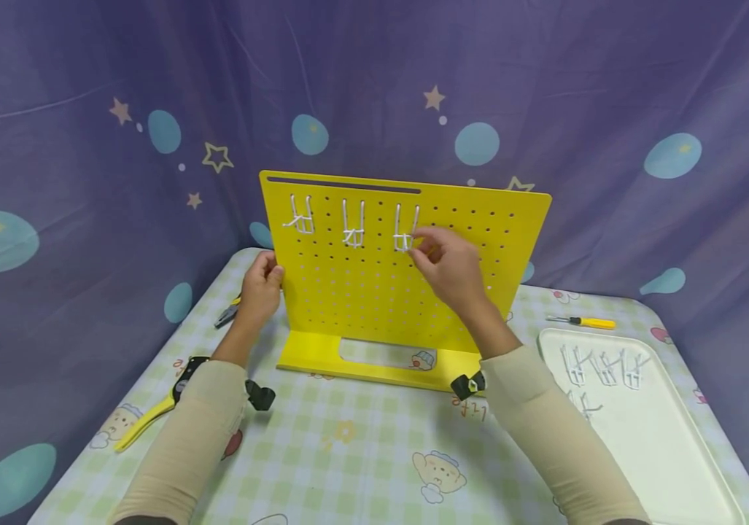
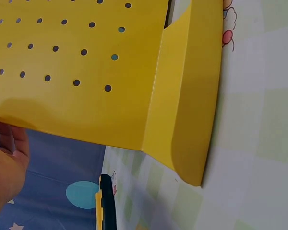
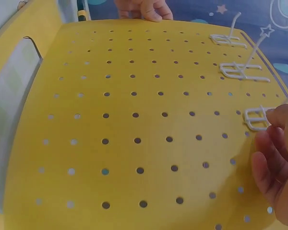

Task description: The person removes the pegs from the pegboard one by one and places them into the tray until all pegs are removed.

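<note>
A yellow pegboard (image 1: 361, 292) stands upright on its flat base. My left hand (image 1: 261, 283) grips its left edge, thumb toward the front; in the left wrist view that hand (image 2: 7, 165) shows at the board's edge with fingers partly behind it. With thumb and index finger, my right hand (image 1: 453, 266) pinches the lower end of a white wire hook (image 1: 403, 238), third from the left in the upper rows. Two similar hooks, one at the upper left (image 1: 302, 219) and a middle one (image 1: 353, 235), hang on the board. The right wrist view shows the pinched hook (image 3: 249, 120) partly covered by fingers.
On the right, a white tray (image 1: 650, 437) holds several white hooks (image 1: 604, 368). A yellow-handled screwdriver (image 1: 594, 323) lies behind it. Left of the board are pliers (image 1: 226, 315) and a yellow-handled tool (image 1: 151, 419), partly behind my left sleeve. A checked cloth (image 1: 361, 452) covers the table.
</note>
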Tool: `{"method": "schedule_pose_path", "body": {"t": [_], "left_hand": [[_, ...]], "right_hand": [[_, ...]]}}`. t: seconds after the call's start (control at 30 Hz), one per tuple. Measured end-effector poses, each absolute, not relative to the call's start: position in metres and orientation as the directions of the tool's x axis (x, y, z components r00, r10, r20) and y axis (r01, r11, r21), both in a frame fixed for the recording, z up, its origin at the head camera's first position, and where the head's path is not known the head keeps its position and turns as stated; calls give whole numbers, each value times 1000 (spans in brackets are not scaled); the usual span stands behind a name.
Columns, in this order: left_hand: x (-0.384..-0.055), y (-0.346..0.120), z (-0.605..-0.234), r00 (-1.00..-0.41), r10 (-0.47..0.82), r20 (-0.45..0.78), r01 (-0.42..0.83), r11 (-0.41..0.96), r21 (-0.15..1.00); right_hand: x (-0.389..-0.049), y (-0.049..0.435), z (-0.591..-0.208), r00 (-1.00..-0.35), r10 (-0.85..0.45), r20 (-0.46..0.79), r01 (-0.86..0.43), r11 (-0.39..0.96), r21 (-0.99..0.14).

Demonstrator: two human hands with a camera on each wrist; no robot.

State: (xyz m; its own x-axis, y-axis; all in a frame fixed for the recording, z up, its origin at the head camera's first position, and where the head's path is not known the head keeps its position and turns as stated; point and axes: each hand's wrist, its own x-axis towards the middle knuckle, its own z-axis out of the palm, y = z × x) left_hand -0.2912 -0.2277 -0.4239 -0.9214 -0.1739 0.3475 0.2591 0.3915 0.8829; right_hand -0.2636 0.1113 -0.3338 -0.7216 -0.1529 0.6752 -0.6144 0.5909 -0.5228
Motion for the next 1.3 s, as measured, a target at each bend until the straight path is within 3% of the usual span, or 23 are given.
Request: {"method": "schedule_pose_path", "body": {"t": [0.37,0.67,1.03,1.3], "left_hand": [[-289,-226,-423,-916,-176,361,269,400,876],[-290,-226,-424,-912,-184,368,267,415,870],[-288,-227,-424,-917,-192,351,253,399,881],[-288,-225,-422,-919,-192,345,248,397,884]], "right_hand": [[-267,97,-329,-731,-142,667,-573,658,-488],[-269,89,-327,-685,-88,724,-547,718,-431],[-274,89,-332,-570,-129,812,-600,739,-304],[-274,90,-332,-511,-129,850,-647,709,-281]]}}
